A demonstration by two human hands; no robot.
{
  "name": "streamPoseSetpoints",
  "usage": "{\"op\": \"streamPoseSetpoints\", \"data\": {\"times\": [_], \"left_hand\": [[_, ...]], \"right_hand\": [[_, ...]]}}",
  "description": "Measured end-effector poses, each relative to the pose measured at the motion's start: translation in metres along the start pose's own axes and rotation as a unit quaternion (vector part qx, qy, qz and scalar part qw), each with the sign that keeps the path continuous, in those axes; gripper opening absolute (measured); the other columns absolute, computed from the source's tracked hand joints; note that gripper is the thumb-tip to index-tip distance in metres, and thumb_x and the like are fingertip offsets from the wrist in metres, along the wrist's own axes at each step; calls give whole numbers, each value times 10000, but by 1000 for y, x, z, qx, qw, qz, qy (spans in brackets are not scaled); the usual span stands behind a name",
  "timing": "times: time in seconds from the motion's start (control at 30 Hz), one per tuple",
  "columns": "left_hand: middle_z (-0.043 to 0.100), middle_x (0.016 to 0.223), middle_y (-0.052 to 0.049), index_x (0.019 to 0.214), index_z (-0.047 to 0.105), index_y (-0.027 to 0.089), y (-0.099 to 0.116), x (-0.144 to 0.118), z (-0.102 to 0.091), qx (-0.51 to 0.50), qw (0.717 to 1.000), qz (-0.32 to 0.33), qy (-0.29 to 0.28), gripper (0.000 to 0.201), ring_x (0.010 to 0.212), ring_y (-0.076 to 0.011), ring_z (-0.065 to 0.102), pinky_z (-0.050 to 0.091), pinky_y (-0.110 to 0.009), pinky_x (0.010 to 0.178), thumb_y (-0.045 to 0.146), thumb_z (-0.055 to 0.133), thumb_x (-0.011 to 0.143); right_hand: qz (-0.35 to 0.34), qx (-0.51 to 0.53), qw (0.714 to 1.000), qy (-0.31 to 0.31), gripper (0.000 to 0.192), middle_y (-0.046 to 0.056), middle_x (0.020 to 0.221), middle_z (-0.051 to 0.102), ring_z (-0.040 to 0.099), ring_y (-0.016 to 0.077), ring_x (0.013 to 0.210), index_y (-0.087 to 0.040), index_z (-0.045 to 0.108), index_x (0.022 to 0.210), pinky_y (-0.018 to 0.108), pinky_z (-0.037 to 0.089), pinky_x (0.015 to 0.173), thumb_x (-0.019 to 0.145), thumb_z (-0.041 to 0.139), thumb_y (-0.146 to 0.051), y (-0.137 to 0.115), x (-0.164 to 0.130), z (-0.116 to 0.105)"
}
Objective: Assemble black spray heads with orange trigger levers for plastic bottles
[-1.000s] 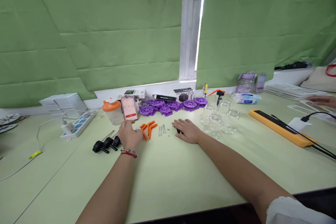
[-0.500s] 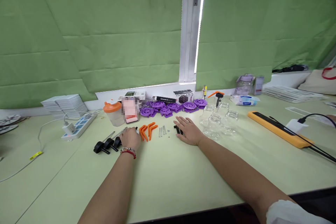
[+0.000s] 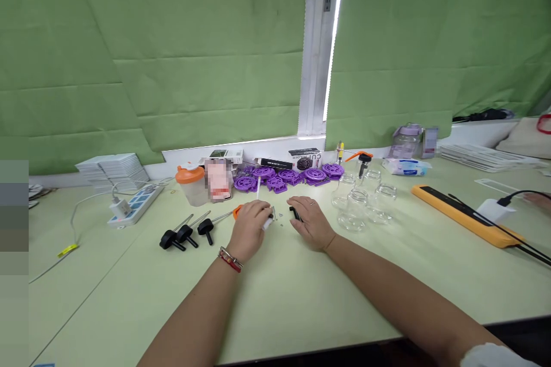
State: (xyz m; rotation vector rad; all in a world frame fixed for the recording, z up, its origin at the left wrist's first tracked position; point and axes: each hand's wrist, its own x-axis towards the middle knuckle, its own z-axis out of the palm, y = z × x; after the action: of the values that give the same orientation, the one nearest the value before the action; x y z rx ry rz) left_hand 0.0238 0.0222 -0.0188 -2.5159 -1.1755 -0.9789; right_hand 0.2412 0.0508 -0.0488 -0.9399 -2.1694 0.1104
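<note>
My left hand [image 3: 249, 226] is closed around a slim white piece [image 3: 267, 222] with a black end; a thin white rod [image 3: 259, 188] rises behind the fingers. That hand hides most of the orange angled parts [image 3: 237, 212]. To its left lie several black round caps with stems [image 3: 205, 227] and metal rods. My right hand [image 3: 313, 222] rests on the table with fingers apart, beside small black parts [image 3: 295, 213] partly under its fingertips. Between the hands lie metal pins [image 3: 274, 213] and tiny metal bits [image 3: 281, 215].
Purple wheel-shaped parts [image 3: 288, 176] lie at the back. Clear glass jars [image 3: 357, 212] stand right of my right hand. An orange-lidded cup [image 3: 190, 183], a white power strip [image 3: 140, 203] and a yellow-orange power bar [image 3: 467, 215] with cables flank the work area.
My left hand has moved right with the white piece, from the black caps to the pins, now covering the orange parts. My right hand's fingers have curved slightly near the black parts.
</note>
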Motion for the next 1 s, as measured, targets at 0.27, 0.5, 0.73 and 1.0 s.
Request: {"op": "streamPoseSetpoints", "data": {"times": [0.27, 0.5, 0.73, 1.0], "left_hand": [[544, 1203, -75, 846, 656, 194, 33, -2, 10, 17, 991, 129, -10, 203, 1204, -224, 406, 367, -443, 995, 89, 484, 830], [459, 1304, -70, 782, 680, 188, 40, -3, 5, -67, 987, 144, -23, 254, 1302, -217, 300, 325, -421, 1071, 66, 459, 805], [386, 1383, -84, 841, 686, 192, 38, -4, -4, -231, 969, 79, -37, 176, 1262, -270, 380, 338, -449, 1053, 133, 549, 747], [376, 1406, -76, 1016, 665, 231, 29, -2, -6, -408, 910, -9, -73, 265, 1268, -293, 394, 331, -446, 1051, 222, 603, 759]], "right_hand": [[201, 513, 834, -20, 399, -30, 768, 482, 443, 79, 529, -224, 399, 1074, 207, 371, 431, 816, 553, -486, -66, 2, 21], [155, 579, 800, -35, 357, -55, 812, 457, 384, 13, 403, -248, 358, 1024, 173, 326, 346, 817, 585, -429, -68, -5, 11], [191, 585, 787, -31, 289, -46, 719, 519, 502, 72, 472, -234, 423, 1004, 203, 435, 407, 853, 511, -465, -58, -3, 11], [246, 638, 729, -31, 338, -18, 717, 584, 546, 92, 504, -212, 497, 1023, 228, 454, 462, 804, 588, -453, -52, -2, 8]]}}
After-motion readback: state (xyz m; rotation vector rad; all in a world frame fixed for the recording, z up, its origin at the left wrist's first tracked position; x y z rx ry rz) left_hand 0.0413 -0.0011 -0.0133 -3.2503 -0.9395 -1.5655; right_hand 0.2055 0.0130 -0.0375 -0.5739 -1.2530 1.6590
